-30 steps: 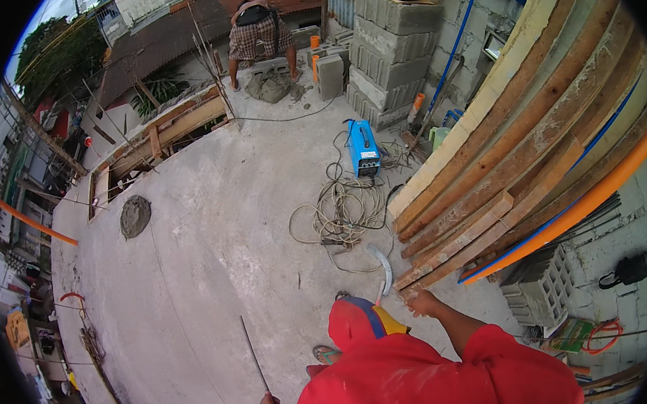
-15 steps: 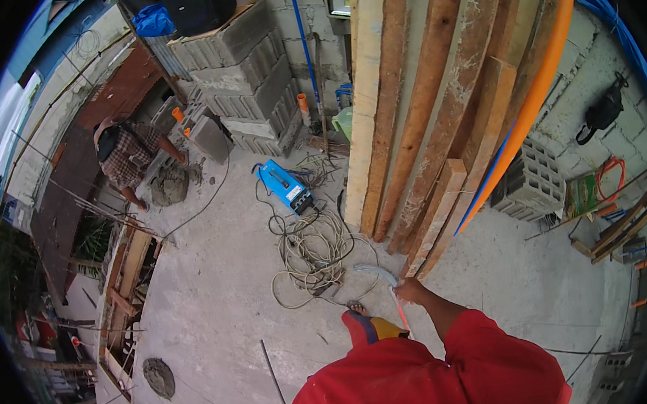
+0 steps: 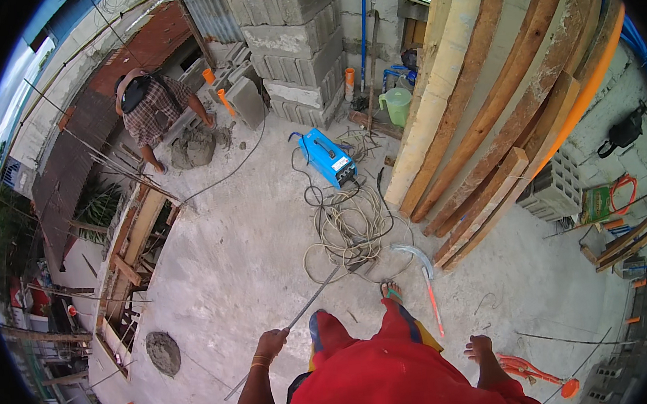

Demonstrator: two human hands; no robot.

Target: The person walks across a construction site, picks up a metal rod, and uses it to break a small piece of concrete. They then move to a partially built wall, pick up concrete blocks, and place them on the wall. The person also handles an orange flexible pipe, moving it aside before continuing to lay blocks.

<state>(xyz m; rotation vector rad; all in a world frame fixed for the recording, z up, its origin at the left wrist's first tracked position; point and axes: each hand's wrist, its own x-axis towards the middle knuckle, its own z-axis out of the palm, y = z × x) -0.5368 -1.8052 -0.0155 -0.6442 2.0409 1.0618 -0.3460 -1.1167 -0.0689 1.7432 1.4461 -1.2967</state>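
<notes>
Inside the left hand (image 3: 271,343) on the head cam there's a thin metal rod (image 3: 312,298), fingers curled tight round it, its far end ahead of them near the tangled cable (image 3: 345,234). Right hand (image 3: 479,347) is loosely open and looks empty tbh. Red-handled curved tool (image 3: 433,307) lies on the concrete (image 3: 231,285), ahead and left of those fingers.

Soft daylight across concrete floor (image 3: 230,274), faint shadows, fisheye edge curvature
</notes>
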